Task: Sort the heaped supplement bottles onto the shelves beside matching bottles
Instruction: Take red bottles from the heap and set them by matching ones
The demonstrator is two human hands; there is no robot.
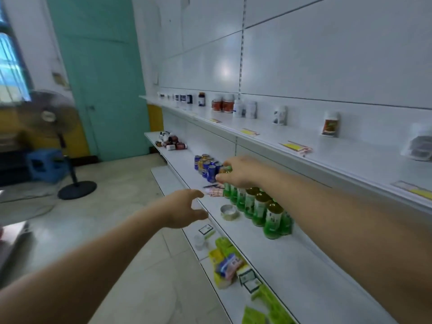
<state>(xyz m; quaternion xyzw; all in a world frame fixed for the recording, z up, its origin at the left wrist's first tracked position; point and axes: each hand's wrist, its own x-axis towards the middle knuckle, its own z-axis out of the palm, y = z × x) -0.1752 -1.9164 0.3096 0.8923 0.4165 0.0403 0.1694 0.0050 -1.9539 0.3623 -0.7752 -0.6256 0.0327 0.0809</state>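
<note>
A white wall of shelving is shown, with the heaped bottles [170, 141] lying at the far end of the middle shelf [268, 249], well apart from both hands. The right hand [240, 171] is curled over a green bottle [227, 170] at the head of the green row [261, 209]; the left hand [187, 208] is held half open, holding nothing. Neighbouring bottles and blue cans [207, 168] stand closely packed and could be toppled by a sideways pull.

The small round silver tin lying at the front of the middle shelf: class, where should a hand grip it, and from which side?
Grip the small round silver tin across its rim, fingers on opposite sides, coming from above. It is low and flat, so its wall offers little from the side, and the tall green bottles with gold caps crowd its right. The left hand hovers nearest, probably best placed.
</note>
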